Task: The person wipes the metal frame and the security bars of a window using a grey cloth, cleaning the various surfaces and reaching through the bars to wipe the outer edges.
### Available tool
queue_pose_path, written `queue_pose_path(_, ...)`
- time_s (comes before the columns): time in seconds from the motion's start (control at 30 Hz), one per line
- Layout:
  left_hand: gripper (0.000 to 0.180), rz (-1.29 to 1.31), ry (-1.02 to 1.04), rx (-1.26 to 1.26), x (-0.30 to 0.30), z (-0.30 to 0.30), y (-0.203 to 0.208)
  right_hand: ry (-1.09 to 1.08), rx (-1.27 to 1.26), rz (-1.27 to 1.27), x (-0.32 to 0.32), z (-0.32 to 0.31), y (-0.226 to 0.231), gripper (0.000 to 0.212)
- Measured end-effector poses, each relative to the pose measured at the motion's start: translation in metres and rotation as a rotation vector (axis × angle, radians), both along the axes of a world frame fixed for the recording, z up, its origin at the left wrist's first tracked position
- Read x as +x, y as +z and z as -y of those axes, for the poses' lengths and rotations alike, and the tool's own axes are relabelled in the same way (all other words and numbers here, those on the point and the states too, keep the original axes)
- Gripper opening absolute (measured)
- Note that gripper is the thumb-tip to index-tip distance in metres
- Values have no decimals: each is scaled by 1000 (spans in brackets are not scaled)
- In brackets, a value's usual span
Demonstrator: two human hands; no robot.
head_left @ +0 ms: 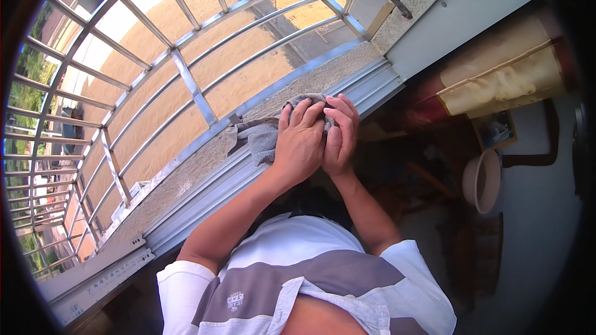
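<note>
A grey cloth (263,141) lies bunched over the window track (205,191) and the rough stone sill (192,174), one end hanging loosely to the left. My left hand (299,147) presses down on the cloth, its fingers bent over the folds. Close against it, my right hand (340,136) has its fingers curled round the other end of the bundle. Both hands touch each other, and part of the cloth is hidden beneath them.
A metal bar cage (195,93) encloses the outside of the window, above sandy ground far below. The white window frame (459,22) stands at the upper right. Inside, to the right, are a bundled curtain (506,84) and a pale pink basin (482,181).
</note>
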State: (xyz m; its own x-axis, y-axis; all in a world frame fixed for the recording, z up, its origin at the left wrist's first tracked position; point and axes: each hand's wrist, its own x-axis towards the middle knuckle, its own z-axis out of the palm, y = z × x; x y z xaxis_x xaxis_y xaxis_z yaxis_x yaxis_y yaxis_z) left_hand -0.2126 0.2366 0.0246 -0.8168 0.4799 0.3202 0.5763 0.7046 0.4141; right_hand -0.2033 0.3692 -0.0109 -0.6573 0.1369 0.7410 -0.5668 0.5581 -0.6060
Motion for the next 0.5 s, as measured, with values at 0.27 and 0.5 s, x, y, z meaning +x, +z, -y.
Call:
queue_pose_path(0.27,24,159,41,-137,40,77,33,-52,-632,55,12,-69,-2,33)
queue_pose_path(0.5,30,192,135,-138,59,81,30,-180,-621,149,15,-108,-18,29)
